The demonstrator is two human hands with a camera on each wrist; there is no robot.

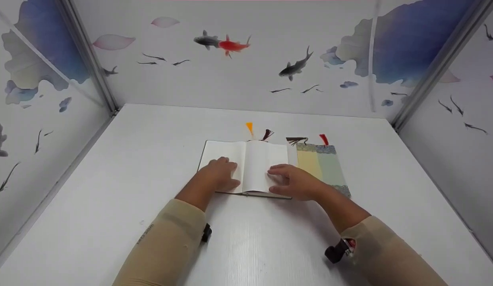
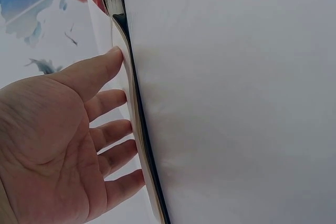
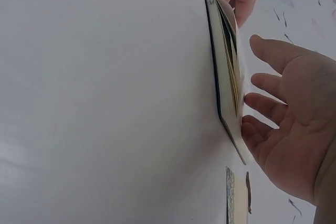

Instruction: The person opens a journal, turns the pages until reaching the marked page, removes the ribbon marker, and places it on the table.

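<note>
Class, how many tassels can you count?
4: orange tassel and maroon tassel beyond the book; brown tassel and red tassel beyond the cards. More may be hidden.

We see forearms [image 1: 194,192] extended forward, angled inward; left hand [image 1: 220,174] palm down, fingers spread; right hand [image 1: 298,182] loosely bent, thumb apart.
</note>
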